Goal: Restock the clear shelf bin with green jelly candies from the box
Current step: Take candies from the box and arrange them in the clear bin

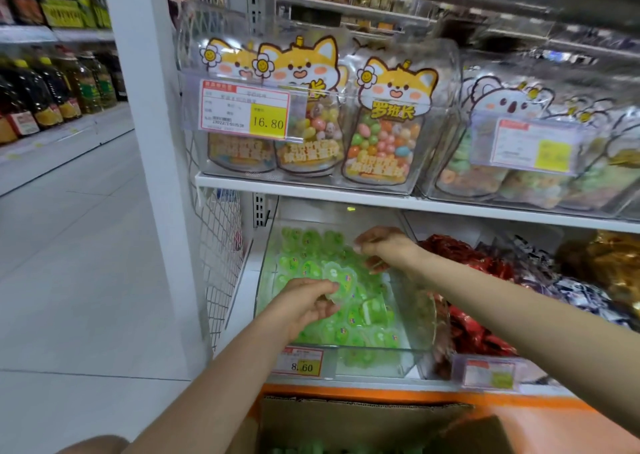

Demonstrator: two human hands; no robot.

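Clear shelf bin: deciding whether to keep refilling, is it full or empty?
Partly full: green jelly candies cover the bin floor in an uneven heap.

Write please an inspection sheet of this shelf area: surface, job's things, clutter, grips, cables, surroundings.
Surface: white lower shelf, carrying the bins.
Job's things: clear bin on the shelf, well filled with green jelly candies; open cardboard box below, in front of the shelf.
Clutter: nothing seen.
Grips: left hand pinches one candy over the bin; right hand is further back above the pile, fingers curled, too blurred to tell its grip.
Cables: nothing seen.
Surroundings: red-wrapped sweets in the next bin on the right; bags of sweets on the upper shelf; price tag on the bin front; oil bottles across the aisle.
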